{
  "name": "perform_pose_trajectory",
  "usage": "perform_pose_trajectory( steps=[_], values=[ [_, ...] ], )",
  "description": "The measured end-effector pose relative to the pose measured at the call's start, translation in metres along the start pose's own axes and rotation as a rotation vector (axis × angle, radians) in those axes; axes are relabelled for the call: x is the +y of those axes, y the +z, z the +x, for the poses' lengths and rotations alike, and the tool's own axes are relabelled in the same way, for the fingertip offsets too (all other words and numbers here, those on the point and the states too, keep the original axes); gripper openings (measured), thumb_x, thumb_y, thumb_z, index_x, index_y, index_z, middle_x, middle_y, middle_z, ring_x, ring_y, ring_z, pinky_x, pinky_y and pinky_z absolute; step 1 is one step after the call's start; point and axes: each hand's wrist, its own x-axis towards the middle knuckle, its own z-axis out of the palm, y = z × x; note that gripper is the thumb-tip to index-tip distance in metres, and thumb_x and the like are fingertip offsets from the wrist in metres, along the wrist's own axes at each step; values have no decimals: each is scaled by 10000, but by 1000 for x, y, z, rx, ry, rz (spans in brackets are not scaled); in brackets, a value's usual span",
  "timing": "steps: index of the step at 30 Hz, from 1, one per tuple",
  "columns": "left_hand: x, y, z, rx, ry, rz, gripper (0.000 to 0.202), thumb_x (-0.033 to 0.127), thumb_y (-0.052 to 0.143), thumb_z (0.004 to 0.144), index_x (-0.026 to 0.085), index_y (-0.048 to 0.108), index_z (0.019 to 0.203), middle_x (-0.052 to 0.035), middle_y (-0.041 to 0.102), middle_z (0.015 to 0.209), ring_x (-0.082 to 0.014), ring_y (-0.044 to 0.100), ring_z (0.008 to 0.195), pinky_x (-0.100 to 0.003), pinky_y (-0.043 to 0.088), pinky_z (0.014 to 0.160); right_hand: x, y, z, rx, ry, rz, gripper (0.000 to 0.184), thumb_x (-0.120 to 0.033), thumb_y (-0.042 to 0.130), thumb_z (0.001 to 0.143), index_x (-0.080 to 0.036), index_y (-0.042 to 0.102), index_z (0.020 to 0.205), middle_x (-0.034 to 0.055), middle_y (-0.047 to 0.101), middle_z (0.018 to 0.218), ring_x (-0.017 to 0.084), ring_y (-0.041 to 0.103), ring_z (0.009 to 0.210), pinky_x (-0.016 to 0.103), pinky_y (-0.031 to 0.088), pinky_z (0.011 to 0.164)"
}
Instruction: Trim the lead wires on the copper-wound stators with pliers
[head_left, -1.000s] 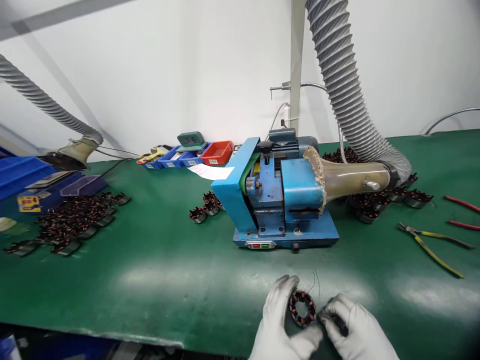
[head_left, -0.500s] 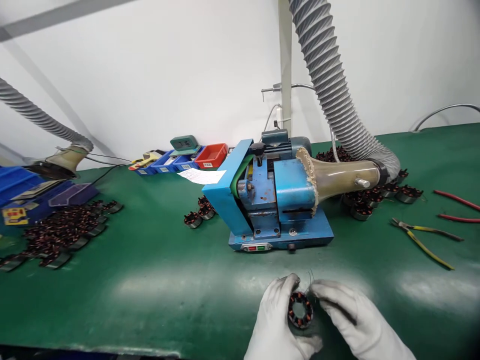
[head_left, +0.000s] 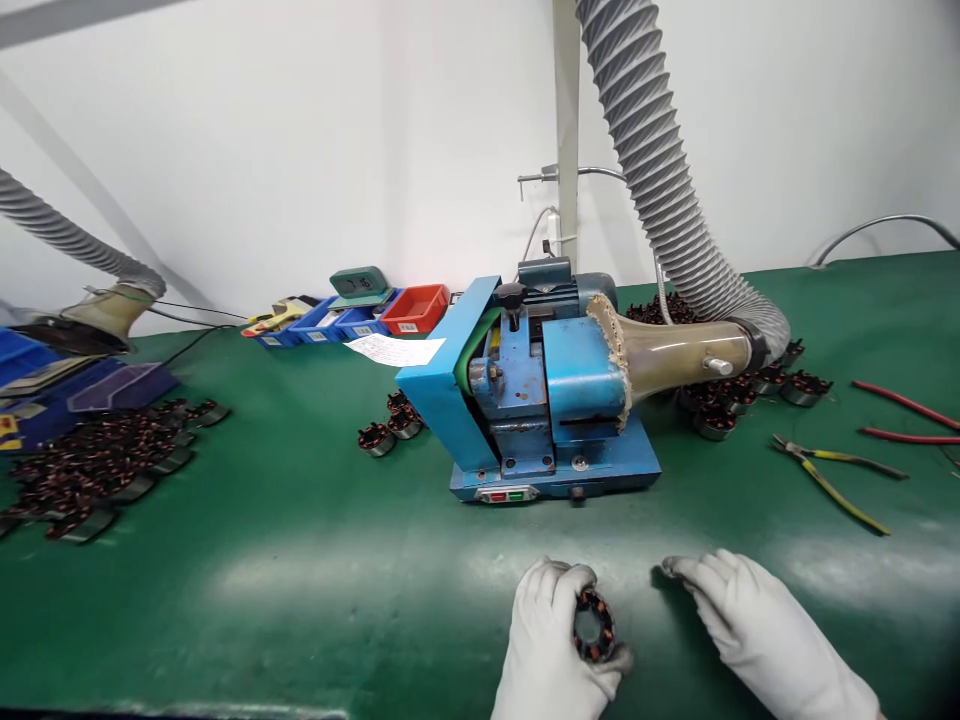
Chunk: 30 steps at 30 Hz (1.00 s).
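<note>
My left hand (head_left: 551,635), in a white glove, is wrapped round a motor stator (head_left: 594,626), a ring with copper windings. Fingers lie along its far side and the thumb is at its near edge; the open centre faces up toward me. To the right, apart from the stator, my right hand (head_left: 750,620) hovers low over the bench, also gloved. Its fingers are drawn together and point left, the tips close to each other. Whether anything small is between them is hidden. Yellow-handled cutting pliers (head_left: 814,462) lie on the bench beyond the right hand.
A blue belt machine (head_left: 555,400) with a grey extraction hose (head_left: 660,170) stands ahead. Stators (head_left: 716,420) lie behind and right of it, others (head_left: 375,440) left, with a heap (head_left: 97,465) farther left. Red-handled pliers (head_left: 907,400) and a red bin (head_left: 416,308) are on the bench (head_left: 262,600).
My right hand has drawn away from the stator to the right. The left hand keeps the stator, slightly shifted. Thin wires seen above the stator before are no longer visible. The view has shifted slightly.
</note>
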Motion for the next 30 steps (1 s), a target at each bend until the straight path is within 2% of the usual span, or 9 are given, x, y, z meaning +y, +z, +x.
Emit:
perform_pose_trajectory(
  steps=[3,5,10,17,21,23,25,28,30],
  values=[
    [-8,-3,-1,-74,111,30,716,136,633,527,215,380,1192,-79,513,1081,-273,492,1056,-494,430,923,-13,-8,5,27,-137,152,262,-103,311,911,-143,456,1126,36,608,757,126,555,630,234,438,618],
    [-15,-3,-2,-101,187,67,824,168,640,549,197,284,1291,-105,505,1155,-287,477,1115,-495,441,934,-30,-5,8,10,-229,128,291,-123,247,929,-137,454,1133,29,618,733,126,555,575,240,436,559],
    [-24,1,-5,-43,228,175,798,164,594,599,188,266,1326,-117,532,1171,-296,487,1139,-480,484,904,-53,20,2,-13,-159,-74,284,-147,264,918,-97,505,1061,34,568,632,154,530,490,275,396,466],
    [-17,4,-5,14,149,118,767,139,601,535,198,357,1260,-105,546,1148,-308,491,1127,-506,468,914,-34,22,-6,125,-116,-56,289,-58,252,882,-131,499,1012,6,545,569,138,515,458,260,420,478],
    [-17,0,-6,-106,92,67,812,147,629,540,203,348,1300,-116,508,1214,-315,444,1182,-503,432,956,-14,12,-7,155,43,56,170,-169,357,927,-157,482,1042,47,655,764,134,621,607,230,495,585],
    [-13,-5,-6,-153,87,19,900,202,687,530,189,297,1341,-139,472,1256,-325,426,1200,-489,431,959,-14,5,-4,50,61,142,253,-203,429,897,-183,467,1147,67,666,936,148,651,753,229,510,677],
    [-4,-10,-5,-146,63,-36,1015,248,732,493,189,232,1375,-150,422,1308,-329,408,1218,-466,426,970,-22,1,5,-209,67,240,443,-200,511,822,-220,434,1258,56,667,965,176,655,770,243,508,654],
    [12,-15,0,-135,49,-66,1054,300,723,522,186,156,1403,-160,395,1338,-316,426,1213,-432,429,974,-37,-1,24,-643,153,405,752,-120,545,703,-168,281,1405,32,685,781,189,636,602,233,462,532],
    [17,-15,6,-189,82,-57,1023,333,692,570,145,132,1404,-192,410,1318,-310,475,1170,-416,454,945,-41,0,34,-784,180,503,870,-65,501,659,-85,126,1444,10,664,666,178,601,528,214,413,473]
  ],
)
